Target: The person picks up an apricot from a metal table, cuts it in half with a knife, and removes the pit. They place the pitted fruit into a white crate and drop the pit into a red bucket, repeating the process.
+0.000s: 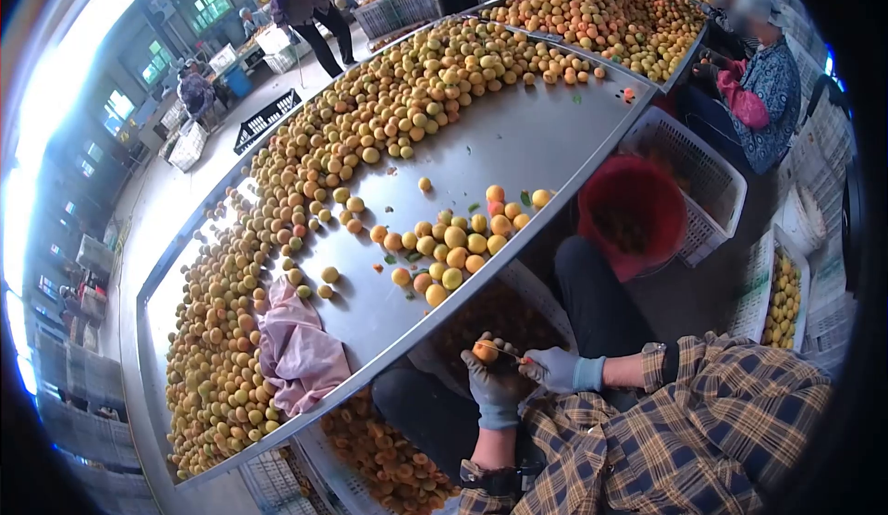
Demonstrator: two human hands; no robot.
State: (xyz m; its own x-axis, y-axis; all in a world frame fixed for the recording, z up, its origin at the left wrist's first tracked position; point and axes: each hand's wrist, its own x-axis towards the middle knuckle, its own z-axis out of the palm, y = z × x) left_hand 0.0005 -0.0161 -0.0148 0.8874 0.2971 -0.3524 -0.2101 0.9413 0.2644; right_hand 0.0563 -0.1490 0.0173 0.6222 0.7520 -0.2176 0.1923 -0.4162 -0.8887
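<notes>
My left hand (492,387), in a grey work glove with a blue cuff, is closed around an orange-yellow apricot (485,351). Close by on the right, my right hand (557,370), gloved the same way, is closed on a thin tool (508,354) that points at the apricot. The tool is too small to name surely, and my fingers hide its handle. Both hands are over my lap, above a crate of dark, cut-looking fruit (481,321) beneath the table edge. Nearest on the metal table (518,136) lies a loose group of whole apricots (453,247).
A long heap of apricots (361,117) lines the table's far side, with a pink cloth (298,348) near its left end. Below stand a crate of apricot halves (379,455), a red bucket (638,202) and a white crate (717,182). A co-worker (772,99) sits at right.
</notes>
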